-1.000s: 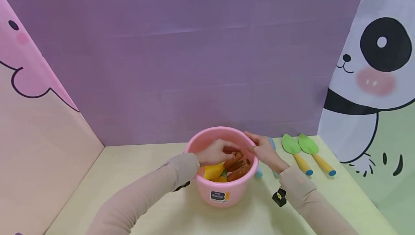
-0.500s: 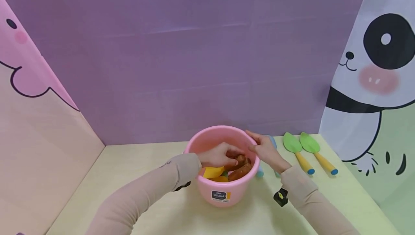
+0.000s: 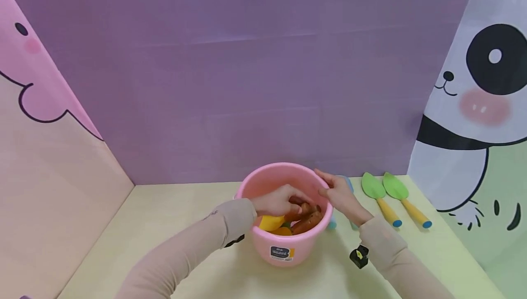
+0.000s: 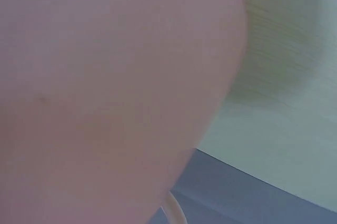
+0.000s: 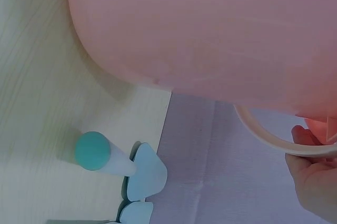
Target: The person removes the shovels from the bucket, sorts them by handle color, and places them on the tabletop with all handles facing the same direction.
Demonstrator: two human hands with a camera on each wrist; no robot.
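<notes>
A pink bucket (image 3: pixel 304 247) stands on the table in the head view. My left hand (image 3: pixel 276 202) reaches inside it, fingers curled onto a brown sweet potato (image 3: pixel 294 217); the fingertips are partly hidden. Beside that lies another brown sweet potato (image 3: pixel 309 224), with a yellow piece (image 3: pixel 271 222) to the left. My right hand (image 3: pixel 339 198) grips the bucket's right rim, thumb on the inner side. In the right wrist view the right hand (image 5: pixel 318 187) is at the rim by the pale handle (image 5: pixel 268 137). The bucket wall fills the left wrist view.
Two green trowels with yellow handles (image 3: pixel 389 212) (image 3: pixel 416 213) lie at the right on the pale table (image 3: pixel 185 225). Light blue trowels (image 5: pixel 147 174) lie behind my right hand, partly hidden in the head view. A purple backdrop (image 3: pixel 255 84) rises behind the bucket.
My left hand has moved slightly right and down among the sweet potatoes, and its fingers have closed onto one. The right hand keeps its hold on the rim.
</notes>
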